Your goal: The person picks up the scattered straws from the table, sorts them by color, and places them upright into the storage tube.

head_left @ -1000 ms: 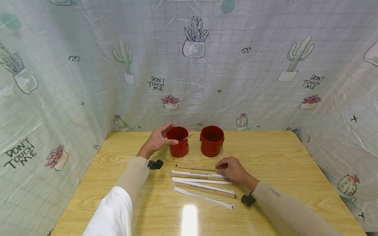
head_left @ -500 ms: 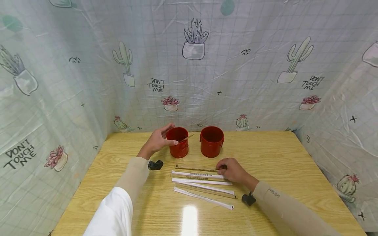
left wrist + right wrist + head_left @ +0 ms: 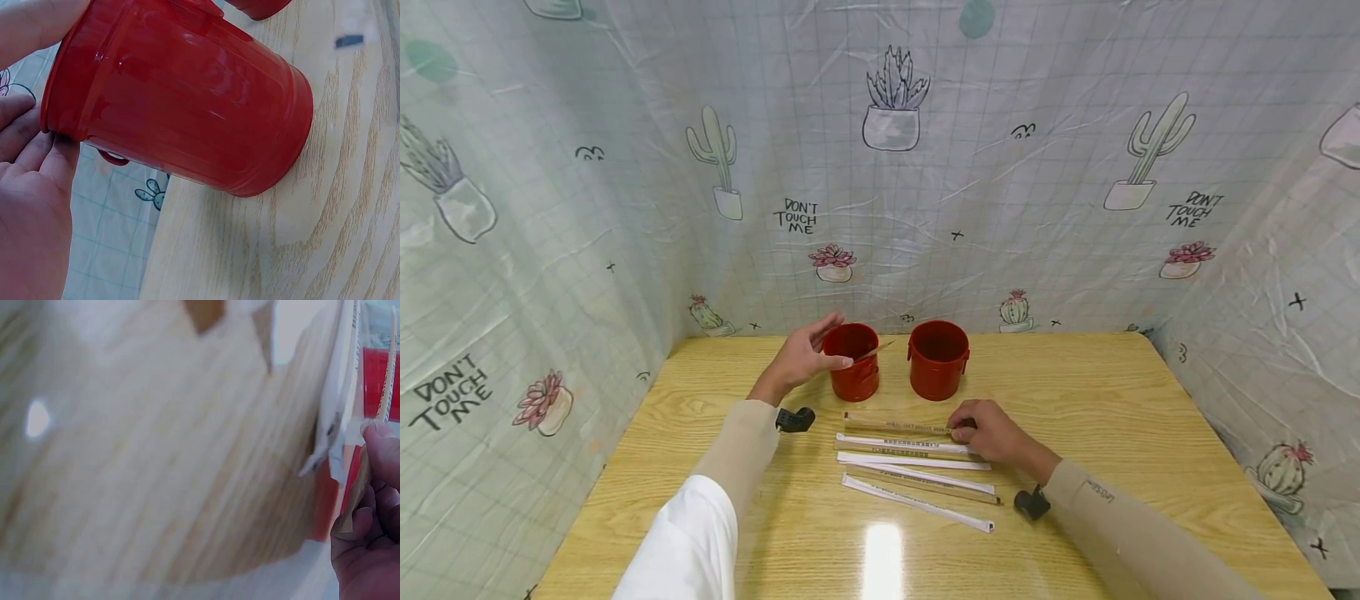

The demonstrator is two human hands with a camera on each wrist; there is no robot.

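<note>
Chopstick packet [image 3: 897, 423] pinched by right hand [image 3: 992, 431], left hand [image 3: 801, 357] on red cup [image 3: 852, 362].

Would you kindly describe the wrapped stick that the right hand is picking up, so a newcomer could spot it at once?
On the wooden table, a row of wrapped sticks lies in front of two red cups. The brown wrapped stick is farthest back, nearest the cups. It alone has its end pinched by the right hand.
</note>
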